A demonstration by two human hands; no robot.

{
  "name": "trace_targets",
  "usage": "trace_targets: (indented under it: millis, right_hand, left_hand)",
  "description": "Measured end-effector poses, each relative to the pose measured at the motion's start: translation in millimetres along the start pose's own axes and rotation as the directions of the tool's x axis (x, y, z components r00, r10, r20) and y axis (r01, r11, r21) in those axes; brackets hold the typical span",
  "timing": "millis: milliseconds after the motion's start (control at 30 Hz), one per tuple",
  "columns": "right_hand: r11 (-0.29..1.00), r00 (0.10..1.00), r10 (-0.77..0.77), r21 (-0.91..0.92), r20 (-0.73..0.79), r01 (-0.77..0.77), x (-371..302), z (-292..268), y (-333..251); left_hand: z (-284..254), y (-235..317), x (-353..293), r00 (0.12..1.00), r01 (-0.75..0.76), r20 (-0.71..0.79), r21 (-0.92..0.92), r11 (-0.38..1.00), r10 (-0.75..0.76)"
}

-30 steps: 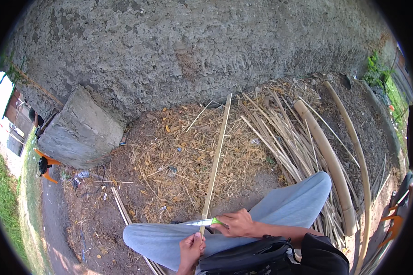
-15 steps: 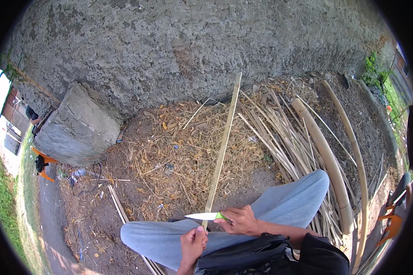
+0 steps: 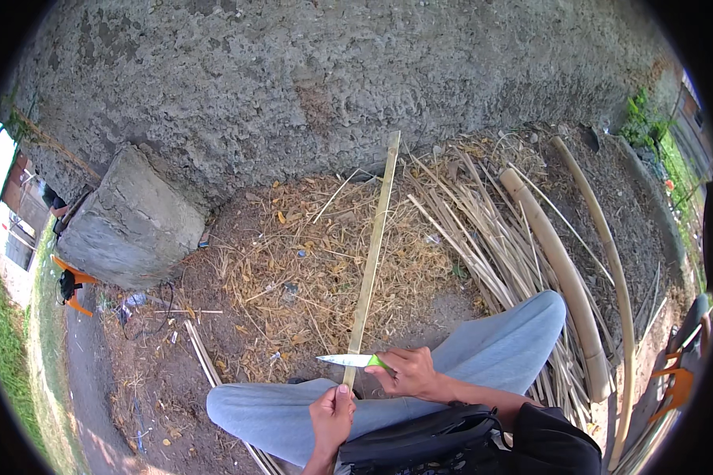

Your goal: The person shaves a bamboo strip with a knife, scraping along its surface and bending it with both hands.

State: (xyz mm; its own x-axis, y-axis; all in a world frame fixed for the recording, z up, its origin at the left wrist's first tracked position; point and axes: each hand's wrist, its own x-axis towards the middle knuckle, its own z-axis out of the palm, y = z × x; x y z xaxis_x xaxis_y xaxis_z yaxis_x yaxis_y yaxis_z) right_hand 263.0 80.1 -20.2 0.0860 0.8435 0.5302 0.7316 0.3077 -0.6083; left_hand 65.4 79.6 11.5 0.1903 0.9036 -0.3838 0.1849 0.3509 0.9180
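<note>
My left hand (image 3: 332, 416) is closed around the near end of a long, flat bamboo strip (image 3: 374, 253), with the thumb lying along it. From there the strip reaches away over the ground toward the wall. In my right hand (image 3: 406, 371) is a small knife (image 3: 348, 360) with a bright green handle, and its fingers are wrapped round that handle. The blade points left and lies across the strip, just beyond my left thumb. Whether its edge bites into the bamboo I cannot tell.
Split bamboo strips (image 3: 483, 229) lie heaped at the right, beside a thick bamboo pole (image 3: 558, 273) and a thinner curved one (image 3: 610, 245). A rough wall (image 3: 356, 71) stands ahead, with a concrete block (image 3: 139, 222) at the left. Shavings and dry leaves (image 3: 293, 269) litter the ground.
The strip's far end has swung a little to the left. My right hand and the knife have moved slightly away from me along the strip.
</note>
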Motion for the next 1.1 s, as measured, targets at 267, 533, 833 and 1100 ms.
trace_targets:
  millis: [267, 533, 833, 1100]
  right_hand:
    - [0.999, 0.998, 0.033, 0.039, -0.044, -0.031, 1, 5, 3]
    - [0.994, 0.994, 0.078, 0.085, -0.072, -0.071, 0, 5, -2]
    - [1.0, 0.995, -0.021, 0.003, -0.095, 0.022, 3, -1, -3]
    - [0.993, 0.995, 0.039, 0.118, -0.092, -0.028, -4, 3, -9]
  left_hand:
    - [2, -1, 5, 1.0, 0.003, -0.002, 0.014, 1.0, -0.003]
    - [4, -1, 3, 0.998, -0.068, -0.002, 0.038, 0.997, 0.068]
    - [2, 10, -7, 0.967, -0.213, -0.074, 0.292, 0.932, 0.244]
    - [3, 5, -3, 0.984, -0.155, -0.065, 0.148, 0.977, 0.166]
